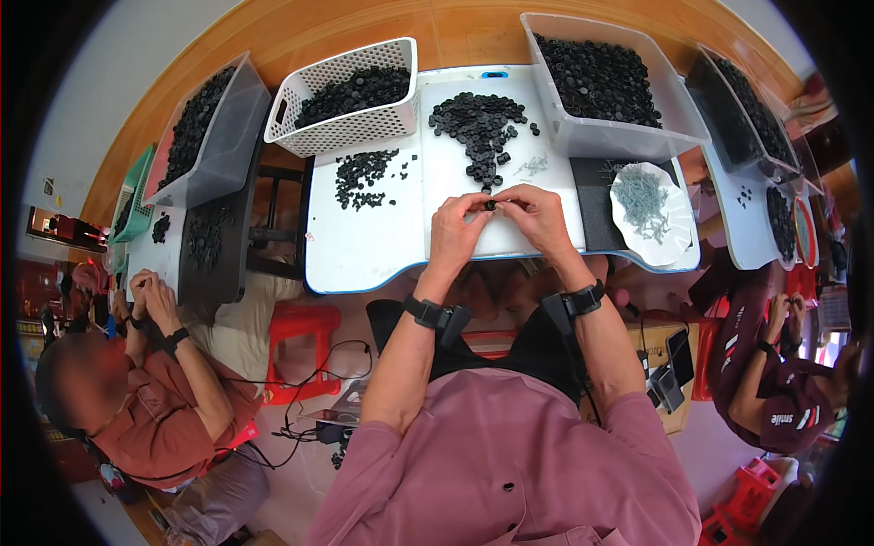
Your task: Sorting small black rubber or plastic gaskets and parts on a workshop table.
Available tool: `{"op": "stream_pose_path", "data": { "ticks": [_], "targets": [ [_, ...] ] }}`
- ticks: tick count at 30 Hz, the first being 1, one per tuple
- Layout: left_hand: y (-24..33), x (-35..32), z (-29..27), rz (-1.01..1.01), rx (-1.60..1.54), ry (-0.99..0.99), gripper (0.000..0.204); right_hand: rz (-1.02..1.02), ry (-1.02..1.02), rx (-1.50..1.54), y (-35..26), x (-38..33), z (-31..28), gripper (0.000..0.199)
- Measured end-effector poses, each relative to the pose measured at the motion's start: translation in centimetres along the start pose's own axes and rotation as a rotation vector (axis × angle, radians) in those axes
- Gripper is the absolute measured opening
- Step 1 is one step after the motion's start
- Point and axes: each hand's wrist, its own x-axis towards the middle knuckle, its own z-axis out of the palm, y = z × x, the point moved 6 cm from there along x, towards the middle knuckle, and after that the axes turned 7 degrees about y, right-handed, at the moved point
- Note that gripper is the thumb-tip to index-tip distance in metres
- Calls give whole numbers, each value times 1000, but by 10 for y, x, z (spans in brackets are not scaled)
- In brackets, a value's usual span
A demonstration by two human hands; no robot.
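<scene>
Over the white table (364, 246), my left hand (455, 232) and my right hand (539, 218) meet fingertip to fingertip. Pinched between them is a small black round part (491, 206); its detail is too small to make out. Just beyond my fingers, a heap of similar black round parts (478, 123) spreads toward the far edge. To the heap's right lies a little scatter of thin pale pins (533, 166). Another loose group of small black pieces (364, 177) is at the left of the table.
A white perforated basket (355, 123) and a clear plastic bin (619, 136) hold many black parts. At the right, a white scalloped plate (669, 246) carries greyish pins (645, 202) on a black mat (596, 200). Co-workers sit left and right. A red stool (305, 332) and cables are below.
</scene>
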Motion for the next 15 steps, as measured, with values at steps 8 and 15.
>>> {"op": "stream_pose_path", "data": {
  "ticks": [8,15],
  "targets": [
    [1,1,0,-56,3,-13,34,70,10,11,4,0,-1,13],
    [-3,1,1,-46,-17,-49,31,84,-10,18,-1,1,0,13]
  ]
}}
